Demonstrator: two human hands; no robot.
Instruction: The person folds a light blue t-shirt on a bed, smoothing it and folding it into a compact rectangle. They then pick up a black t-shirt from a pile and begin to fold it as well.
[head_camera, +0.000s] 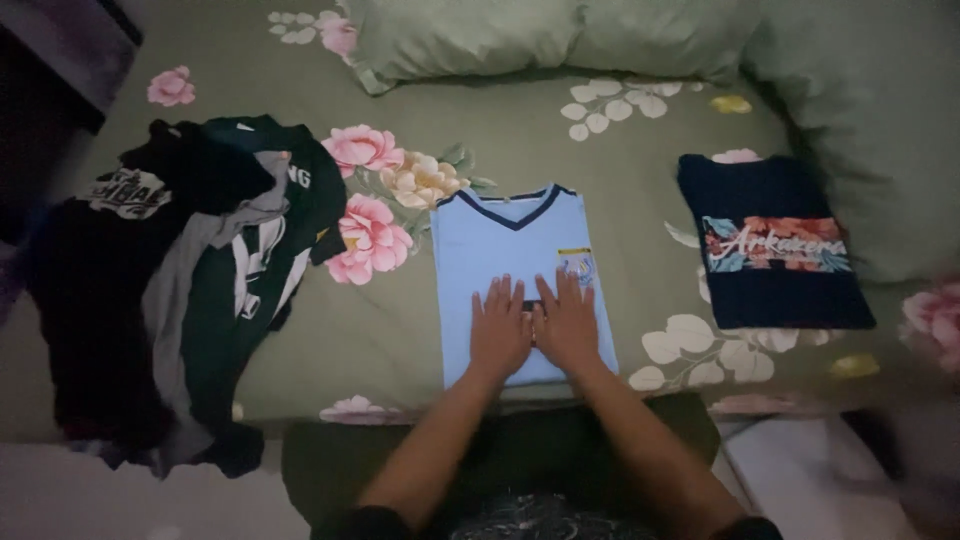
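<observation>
A folded light blue shirt (505, 240) with a dark V-neck collar lies on the bed in front of me. My left hand (499, 329) and my right hand (567, 324) press flat on its lower half, side by side, fingers spread, thumbs almost touching. Neither hand grips anything. To the right lies a folded dark navy shirt (770, 243) with a floral print band across its chest.
A heap of unfolded dark and grey clothes (185, 270) covers the bed's left side. The green bedsheet (560, 140) has pink and white flowers. Green pillows (560, 35) lie along the far edge. The bed's near edge runs just below my hands.
</observation>
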